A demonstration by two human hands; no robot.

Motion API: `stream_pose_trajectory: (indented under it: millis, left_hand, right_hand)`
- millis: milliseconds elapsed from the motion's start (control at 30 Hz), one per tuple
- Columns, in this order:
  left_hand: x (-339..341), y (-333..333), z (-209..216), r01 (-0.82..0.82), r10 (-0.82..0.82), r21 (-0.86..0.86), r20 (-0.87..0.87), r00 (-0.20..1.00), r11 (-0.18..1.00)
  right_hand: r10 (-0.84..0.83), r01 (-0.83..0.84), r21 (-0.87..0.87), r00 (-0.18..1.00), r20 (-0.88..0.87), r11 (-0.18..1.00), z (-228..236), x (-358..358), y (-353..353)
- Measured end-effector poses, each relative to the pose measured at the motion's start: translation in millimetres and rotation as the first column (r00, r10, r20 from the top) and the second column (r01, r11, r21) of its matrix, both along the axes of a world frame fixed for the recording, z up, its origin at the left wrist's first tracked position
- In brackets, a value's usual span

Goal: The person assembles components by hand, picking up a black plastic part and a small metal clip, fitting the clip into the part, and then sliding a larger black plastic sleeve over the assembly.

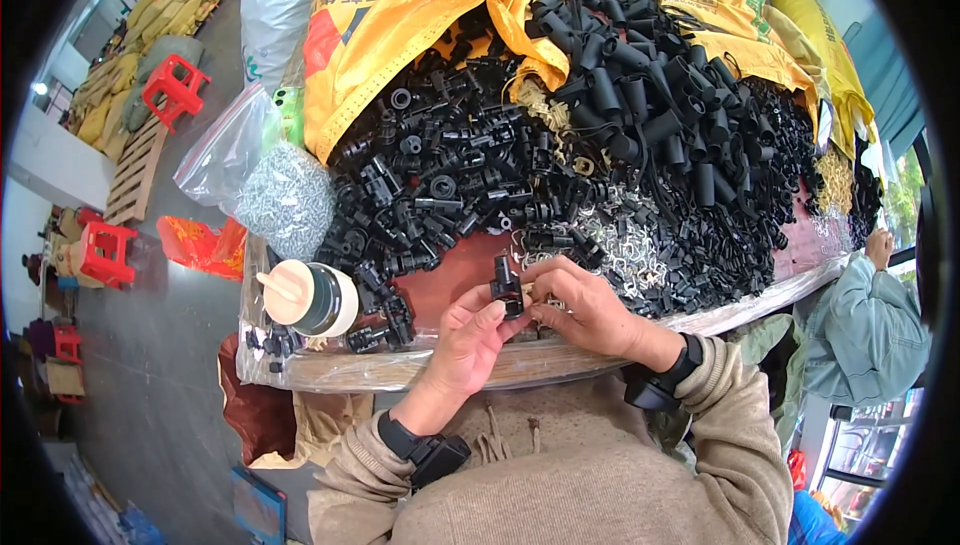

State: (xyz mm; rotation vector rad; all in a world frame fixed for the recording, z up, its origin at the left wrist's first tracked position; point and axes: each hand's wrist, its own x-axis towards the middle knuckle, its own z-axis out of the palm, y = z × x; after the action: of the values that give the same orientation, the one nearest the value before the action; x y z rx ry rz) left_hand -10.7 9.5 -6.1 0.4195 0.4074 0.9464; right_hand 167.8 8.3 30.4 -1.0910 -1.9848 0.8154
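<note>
Upright between thumb and fingers, a black plastic fitting point(507, 283) is held by my left hand point(462, 345) over the near edge of the table. My right hand point(590, 313) comes in from the right with its fingertips pinched together against the fitting's side; whatever is in that pinch is too small and covered to name. Beyond both hands spreads a heap of similar black fittings point(430, 195). Just past my right hand lies a pile of small silvery metal hooks point(625, 250). Black tubular sleeves point(660, 95) are piled farther back.
A dark cup with a cream lid point(290, 292) stands at the table's left, beside a clear bag of small metal parts point(285, 195). Yellow sacks point(420, 5) spill parts at the back. Another person's sleeve point(865, 320) shows at the right. Red stools point(175, 90) stand on the floor.
</note>
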Motion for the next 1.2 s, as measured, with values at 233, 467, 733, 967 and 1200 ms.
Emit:
stream_pose_trajectory:
  millis: [233,467,733,967,1200]
  left_hand:
    - [-3.8,-3.2,-1.6,0.031,-0.029,0.085,-0.018,0.999,0.996]
    - [-3.0,-4.4,2.7,0.093,-0.07,0.216,-0.11,0.991,0.972]
    - [-7.9,-4.9,-6.4,0.079,-0.068,0.159,-0.076,0.995,0.984]
    - [-6.7,-3.6,0.5,0.041,-0.039,0.018,-0.084,0.996,0.999]
    - [-5.5,-1.5,5.0,0.086,-0.087,-0.012,-0.104,0.991,0.996]
  right_hand:
    - [0.094,-0.135,-0.23,0.979,-0.18,0.964,0.6,2.1,0.5]
    - [-0.168,-0.295,-0.703,0.844,-0.509,0.647,-7.6,7.3,0.4]
    - [-0.034,-0.238,-0.505,0.882,-0.471,0.829,-9.1,4.6,-0.6]
    - [-0.116,-0.064,-0.36,0.881,-0.459,0.931,0.6,2.0,-3.1]
    - [-0.048,-0.003,-0.103,0.869,-0.493,0.995,4.1,-14.8,-2.5]
